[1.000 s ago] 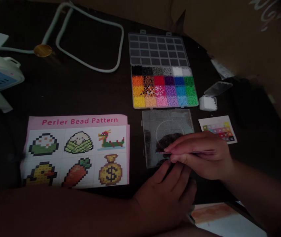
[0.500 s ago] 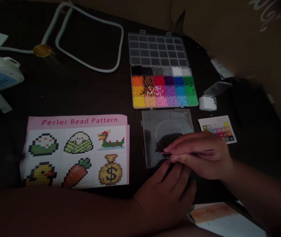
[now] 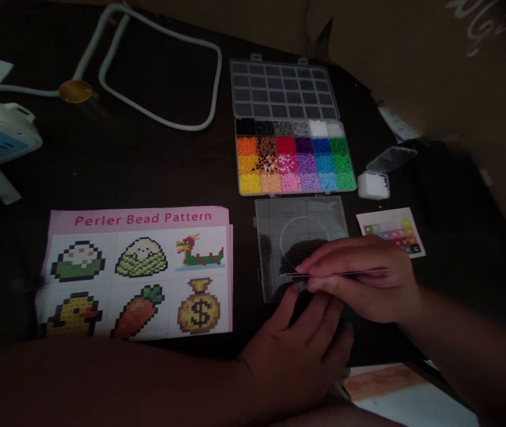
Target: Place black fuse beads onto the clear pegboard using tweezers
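My right hand (image 3: 368, 279) pinches a pair of thin pinkish tweezers (image 3: 295, 274), held nearly level and pointing left. Their tip is over a clear square pegboard (image 3: 270, 213); a tiny bluish speck shows there, too small to name. With its fingers stretched out, my left hand (image 3: 295, 344) lies at the board's near edge, thumb and fingertips against it or just over it. Both hands cover the board's lower right part. Behind the board, an open bead box (image 3: 297, 194) holds beads sorted by colour.
A "Perler Bead Pattern" sheet (image 3: 143, 219) lies left of the board. To the right are a small tub of white beads (image 3: 374, 186) and a colour chart card (image 3: 395, 217). A power strip (image 3: 1, 142) and its looped white cable (image 3: 215, 83) occupy the far left.
My left thumb has shifted slightly and now sits a little further from the other fingers. My right hand and the tweezers stay almost in place.
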